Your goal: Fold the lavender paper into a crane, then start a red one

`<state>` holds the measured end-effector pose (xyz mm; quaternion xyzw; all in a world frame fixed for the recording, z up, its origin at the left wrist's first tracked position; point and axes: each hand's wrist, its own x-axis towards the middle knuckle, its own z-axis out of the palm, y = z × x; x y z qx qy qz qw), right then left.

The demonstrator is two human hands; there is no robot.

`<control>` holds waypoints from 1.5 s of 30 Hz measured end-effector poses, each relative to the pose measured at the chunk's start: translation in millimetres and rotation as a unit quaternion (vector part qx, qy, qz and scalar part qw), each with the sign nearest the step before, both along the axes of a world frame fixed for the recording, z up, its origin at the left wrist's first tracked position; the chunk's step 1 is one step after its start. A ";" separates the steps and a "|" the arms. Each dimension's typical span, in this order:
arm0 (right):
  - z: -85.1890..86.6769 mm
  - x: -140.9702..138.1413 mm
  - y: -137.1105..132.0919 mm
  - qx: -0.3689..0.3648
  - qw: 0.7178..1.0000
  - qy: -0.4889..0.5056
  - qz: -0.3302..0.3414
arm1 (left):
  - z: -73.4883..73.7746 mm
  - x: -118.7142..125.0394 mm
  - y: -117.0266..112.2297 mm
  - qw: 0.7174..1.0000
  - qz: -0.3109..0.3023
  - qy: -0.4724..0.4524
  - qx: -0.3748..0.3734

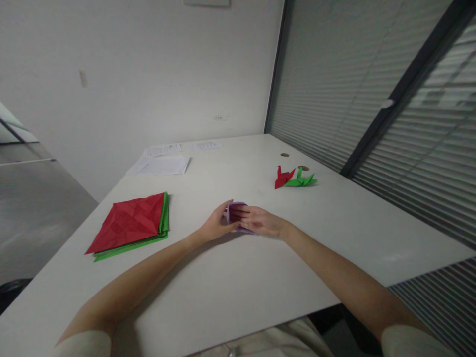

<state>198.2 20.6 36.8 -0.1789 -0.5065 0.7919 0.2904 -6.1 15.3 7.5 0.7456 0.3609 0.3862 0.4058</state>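
Both my hands meet at the middle of the white table (pixel 230 277) over a small folded purple paper (pixel 235 212). My left hand (pixel 216 225) grips its left side with the thumb raised along the edge. My right hand (pixel 262 221) lies across the paper from the right, fingers stretched over it and pressing it down. Most of the purple paper is hidden under my fingers.
A stack of red paper (pixel 128 221) on green paper (pixel 163 218) lies at the left. A folded red figure (pixel 282 177) and a folded green figure (pixel 302 180) sit far right. White printed sheets (pixel 161 163) lie at the far edge. Window blinds (pixel 372 99) run along the right.
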 end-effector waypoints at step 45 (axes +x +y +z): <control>-21.1 2.9 10.6 0.477 0.759 -0.408 -0.173 | 2.1 -8.7 5.1 0.943 -0.004 0.271 0.191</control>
